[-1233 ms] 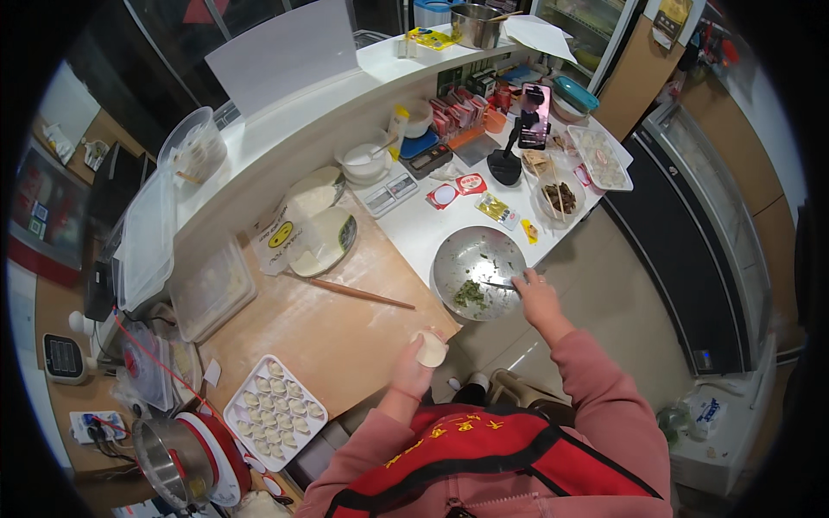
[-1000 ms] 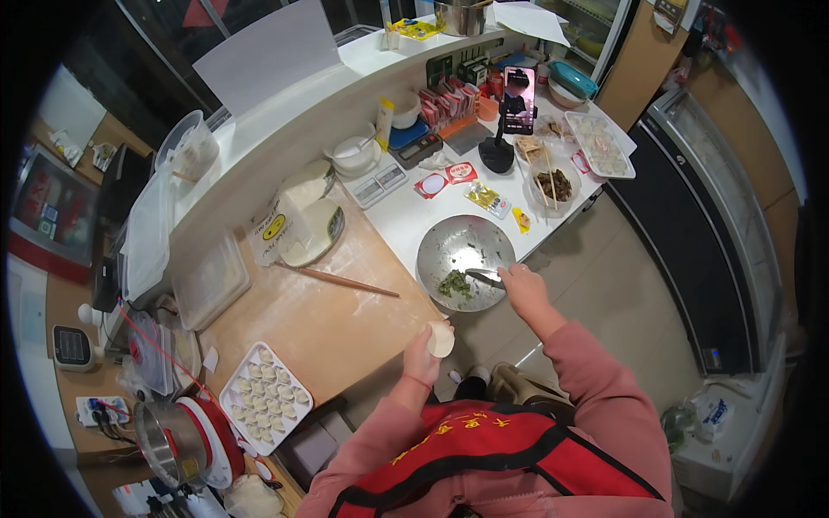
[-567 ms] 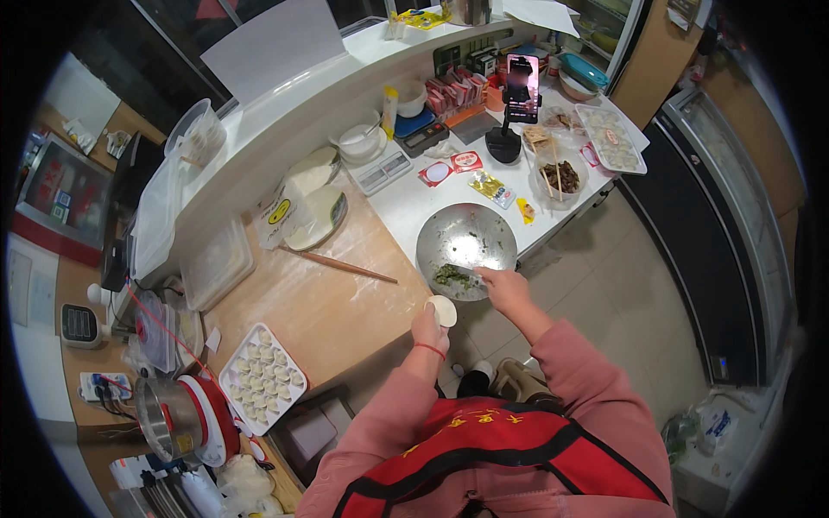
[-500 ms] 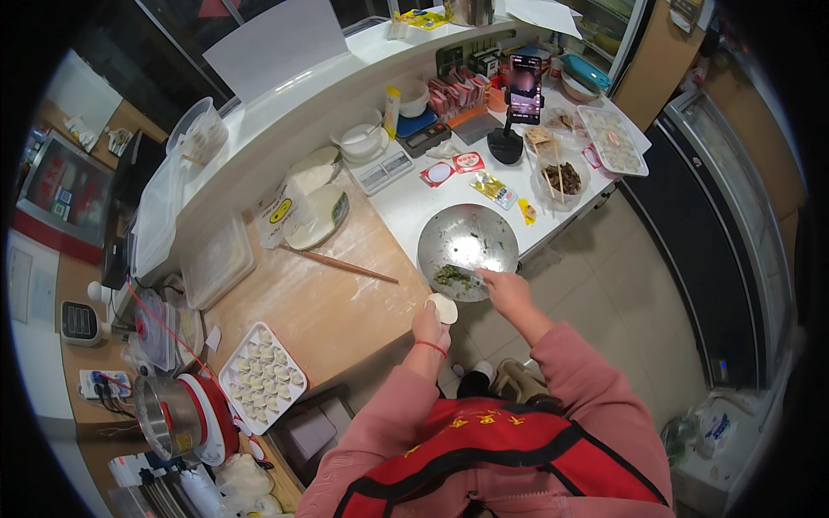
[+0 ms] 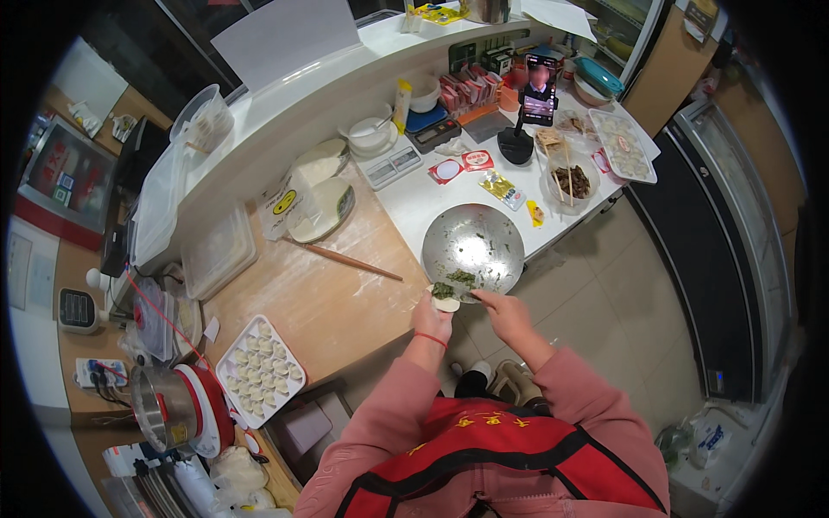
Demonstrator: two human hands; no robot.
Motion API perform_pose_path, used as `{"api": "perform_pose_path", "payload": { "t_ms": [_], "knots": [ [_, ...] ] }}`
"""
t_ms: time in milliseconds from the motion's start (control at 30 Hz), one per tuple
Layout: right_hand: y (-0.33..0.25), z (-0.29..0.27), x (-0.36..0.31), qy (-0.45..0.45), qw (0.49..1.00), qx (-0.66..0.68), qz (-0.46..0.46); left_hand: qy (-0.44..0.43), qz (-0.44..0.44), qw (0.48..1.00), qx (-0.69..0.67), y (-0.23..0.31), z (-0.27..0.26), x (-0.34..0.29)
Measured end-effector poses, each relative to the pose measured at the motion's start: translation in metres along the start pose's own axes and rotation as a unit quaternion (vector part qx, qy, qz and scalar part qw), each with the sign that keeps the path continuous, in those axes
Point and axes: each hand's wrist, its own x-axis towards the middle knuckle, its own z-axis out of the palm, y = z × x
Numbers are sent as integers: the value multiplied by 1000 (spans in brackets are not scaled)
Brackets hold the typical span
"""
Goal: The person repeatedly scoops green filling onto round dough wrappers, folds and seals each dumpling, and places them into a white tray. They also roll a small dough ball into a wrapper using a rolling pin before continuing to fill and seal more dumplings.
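The left hand [image 5: 431,323] was cupped palm up at the near rim of the metal bowl [image 5: 473,248], its grip curled under a round dumpling wrapper [image 5: 445,301] that lay in the palm with a little green filling [image 5: 443,290] on it. The right hand [image 5: 505,314] sat just beside it, its grip closed on a thin utensil [image 5: 471,299] whose tip reached the wrapper; the utensil was too small to tell its kind. The bowl stood at the front edge of the white worktop [image 5: 414,198] and held scraps of the same green filling near its lower wall. To the left, on the floured wooden worktop [image 5: 302,302], a rolling pin [image 5: 345,259] lay well apart from the hands, and nearer the front edge a white tray of finished dumplings [image 5: 257,371] sat in neat rows. Behind the bowl a phone on a stand [image 5: 539,91] stood upright
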Motion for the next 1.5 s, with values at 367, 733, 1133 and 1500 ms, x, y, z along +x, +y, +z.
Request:
{"api": "perform_pose_path", "payload": {
  "t_ms": [367,733,1133,1500],
  "knots": [
    [-33,3,-45,61,968,-141,-198,12,-2,995,-96,25,-3,-31],
    [-47,-24,-57,94,988,30,-122,-28,1,993,-113,24,0,-32],
    [-49,-40,-52,105,948,-155,-257,-66,-30,995,-70,25,30,-57],
    [-53,-64,-55,132,969,-15,-207,-114,-24,993,-32,35,43,-69]
  ]
}}
